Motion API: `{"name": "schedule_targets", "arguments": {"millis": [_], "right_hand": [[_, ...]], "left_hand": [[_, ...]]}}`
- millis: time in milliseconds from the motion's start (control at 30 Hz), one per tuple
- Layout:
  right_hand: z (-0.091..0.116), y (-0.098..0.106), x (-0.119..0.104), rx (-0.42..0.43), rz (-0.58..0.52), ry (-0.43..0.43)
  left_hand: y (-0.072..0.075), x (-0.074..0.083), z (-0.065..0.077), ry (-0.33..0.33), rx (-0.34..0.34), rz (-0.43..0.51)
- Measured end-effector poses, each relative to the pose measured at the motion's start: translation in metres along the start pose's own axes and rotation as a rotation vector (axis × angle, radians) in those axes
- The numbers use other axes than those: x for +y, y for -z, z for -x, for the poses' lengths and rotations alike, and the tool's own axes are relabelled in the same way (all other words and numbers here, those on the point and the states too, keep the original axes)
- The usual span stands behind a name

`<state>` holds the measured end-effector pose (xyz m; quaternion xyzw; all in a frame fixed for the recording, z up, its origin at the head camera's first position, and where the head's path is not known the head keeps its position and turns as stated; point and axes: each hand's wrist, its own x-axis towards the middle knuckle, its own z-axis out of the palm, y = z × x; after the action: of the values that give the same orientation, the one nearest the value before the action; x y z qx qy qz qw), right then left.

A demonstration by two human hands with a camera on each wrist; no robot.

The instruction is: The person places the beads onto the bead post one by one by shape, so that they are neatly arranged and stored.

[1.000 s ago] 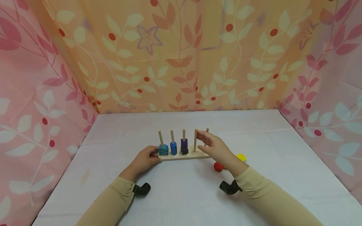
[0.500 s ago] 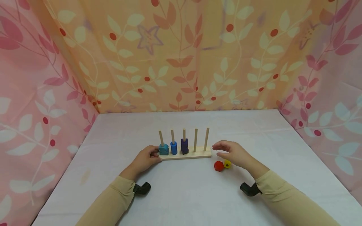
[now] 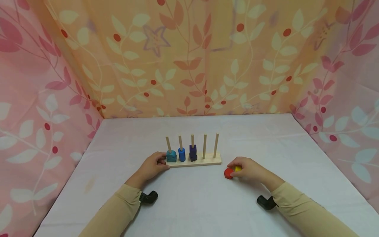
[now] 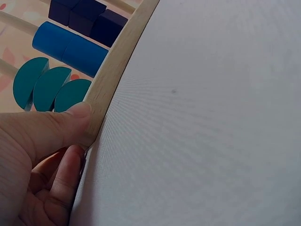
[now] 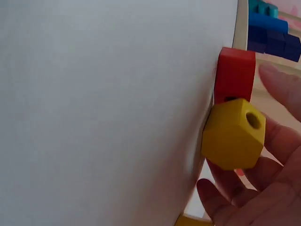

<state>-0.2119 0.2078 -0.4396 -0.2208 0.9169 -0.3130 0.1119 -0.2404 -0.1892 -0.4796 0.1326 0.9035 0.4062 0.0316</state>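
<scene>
My left hand [image 3: 151,167] grips the left end of a pale wooden peg board [image 3: 211,160], thumb on its top. Half-round teal blocks [image 4: 51,84], blue cylinders [image 4: 70,48] and dark purple blocks [image 4: 88,19] are threaded on its three left pegs; both right pegs [image 3: 204,146] are bare. My right hand [image 3: 250,168] is at a red faceted block [image 5: 235,75] and a yellow block with a hole [image 5: 233,134]. In the right wrist view its fingers lie behind the yellow block, and its thumb stands slightly apart from the red one. Fingertip contact is partly hidden.
Another yellow piece [image 5: 194,220] shows at the bottom edge of the right wrist view. A white cloth [image 3: 189,200] covers the table. Patterned curtains [image 3: 189,59] hang at the back and both sides. Each wrist carries a black camera mount [image 3: 266,202].
From the right-hand pegs, my right hand has moved right and come down to the red and yellow blocks. The left hand keeps its hold on the peg board.
</scene>
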Motion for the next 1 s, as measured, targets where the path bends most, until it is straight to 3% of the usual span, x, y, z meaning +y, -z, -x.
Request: {"name": "schedule_targets", "arguments": {"millis": [167, 667, 867, 1000], "right_hand": [[0.000, -0.003, -0.005, 0.009, 0.063, 0.018], [0.007, -0.007, -0.013, -0.023, 0.035, 0.008], [0.006, -0.007, -0.010, -0.063, 0.104, 0.101], [0.006, -0.008, -0.012, -0.046, 0.109, 0.084]], "left_hand": [[0.001, 0.001, 0.000, -0.011, 0.001, 0.004], [-0.001, -0.001, 0.000, -0.006, 0.001, 0.006], [0.000, -0.002, -0.001, -0.007, 0.003, 0.005], [0.000, -0.002, -0.001, -0.004, 0.004, 0.010]]}}
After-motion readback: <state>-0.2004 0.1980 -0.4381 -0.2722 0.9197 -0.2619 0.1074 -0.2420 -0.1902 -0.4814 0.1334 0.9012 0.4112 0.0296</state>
